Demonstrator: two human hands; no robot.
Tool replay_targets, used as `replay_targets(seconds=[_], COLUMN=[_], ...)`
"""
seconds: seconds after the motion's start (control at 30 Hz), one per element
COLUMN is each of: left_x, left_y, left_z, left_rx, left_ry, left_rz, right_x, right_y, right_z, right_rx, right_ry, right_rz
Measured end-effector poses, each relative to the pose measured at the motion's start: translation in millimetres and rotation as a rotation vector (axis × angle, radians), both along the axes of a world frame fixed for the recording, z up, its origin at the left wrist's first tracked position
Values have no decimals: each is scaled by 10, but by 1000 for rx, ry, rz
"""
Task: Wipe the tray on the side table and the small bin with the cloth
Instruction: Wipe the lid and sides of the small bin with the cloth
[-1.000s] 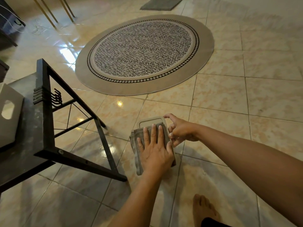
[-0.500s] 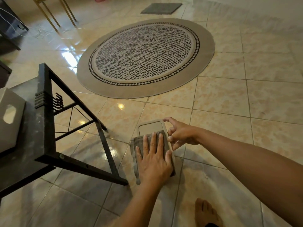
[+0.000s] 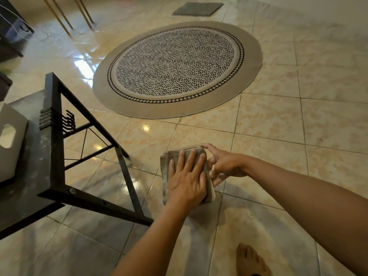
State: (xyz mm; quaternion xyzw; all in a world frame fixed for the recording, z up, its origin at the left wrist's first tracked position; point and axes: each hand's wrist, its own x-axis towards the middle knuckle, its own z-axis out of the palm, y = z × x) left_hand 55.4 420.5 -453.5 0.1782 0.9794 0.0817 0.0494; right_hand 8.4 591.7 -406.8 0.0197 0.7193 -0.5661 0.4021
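At far left the tray sat on the dark surface. Your left hand lay flat, fingers spread, pressing the cloth onto the small bin on the floor. Your right hand steadied the bin's right edge, fingers loosely curled against it.
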Motion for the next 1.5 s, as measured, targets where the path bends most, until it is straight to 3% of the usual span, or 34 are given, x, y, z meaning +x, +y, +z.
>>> replay_targets(seconds=[0.1, 0.23, 0.4, 0.53, 0.7, 0.83, 1.0, 1.1, 1.13, 1.23, 1.37, 1.5], left_x=[-37, -184, 0, -209, -1, -260, -111, -231, -212, -125, -298, -207], left_y=[-85, -91, -21, -46, -5, -140, -73, -96, -61, -36, -182, -123], left_z=[-17, 54, -27, 13, -85, -3, -57, -69, -73, -109, -50, -46], left_rx=[-17, 0, -29, -42, -8, 42, 15, 10, 5, -31, 13, -9], left_ry=[19, -19, 10, -7, 8, -56, 35, 4, 9, 41, -19, 23], left_rz=[-46, 112, -33, 125, 0, 256, 5, 230, 212, -62, 203, 67], right_x=[-17, -55, -35, -66, -28, -55, -42, -72, -74, -33, -59, -122], right_y=[-17, -63, -59, -105, -63, -111, -84, -139, -134, -100, -148, -137], right_z=[-22, -23, -4, -12, -7, -13, 2, 6, 9, 13, -13, -37], right_rx=[-21, 16, 17, 38, 34, 38, 44, 52, 57, 56, 49, 60], right_ry=[-6, 31, 3, 43, 2, 38, 12, 40, 42, 16, 32, 22], right_rz=[-4, 0, 6, 10, -14, 2, -11, 8, 12, -16, -5, -25])
